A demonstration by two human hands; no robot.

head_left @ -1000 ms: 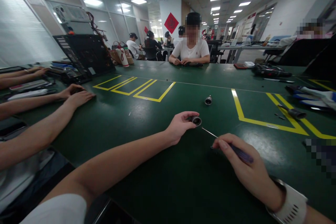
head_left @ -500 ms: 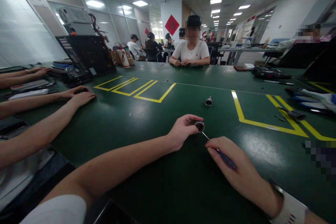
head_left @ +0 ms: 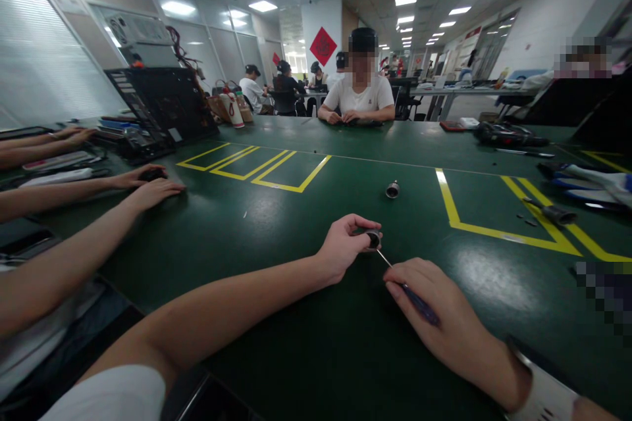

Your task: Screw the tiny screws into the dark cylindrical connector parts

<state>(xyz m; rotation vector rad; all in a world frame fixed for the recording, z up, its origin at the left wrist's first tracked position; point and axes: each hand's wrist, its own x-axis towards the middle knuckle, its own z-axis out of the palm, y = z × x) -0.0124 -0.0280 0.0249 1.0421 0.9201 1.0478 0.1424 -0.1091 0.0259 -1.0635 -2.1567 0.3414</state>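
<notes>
Between its thumb and fingers, my left hand (head_left: pixel 345 247) grips a small round metal housing (head_left: pixel 376 237), its dark hollow end turned toward me. My right hand (head_left: pixel 434 312) is closed around the dark purple handle of a screwdriver (head_left: pixel 419 303). The thin shaft points up and left, with its tip at the lower edge of the housing; whether it touches a screw is too small to tell. Beyond my hands, a second small metal part (head_left: pixel 392 190) stands on the green table (head_left: pixel 276 230).
Yellow tape outlines (head_left: pixel 302 187) mark the table. At right lie a dark metal part (head_left: pixel 557 214), small dark bits and blue-white gloves (head_left: pixel 592 185). A neighbour's hands (head_left: pixel 153 187) rest at left. Opposite sits a person in a white shirt (head_left: pixel 363 97). A black computer case (head_left: pixel 160 108) stands back left.
My right hand and the screwdriver have shifted slightly left. The housing has tilted a little in my left hand. The neighbour's near hand has moved slightly right.
</notes>
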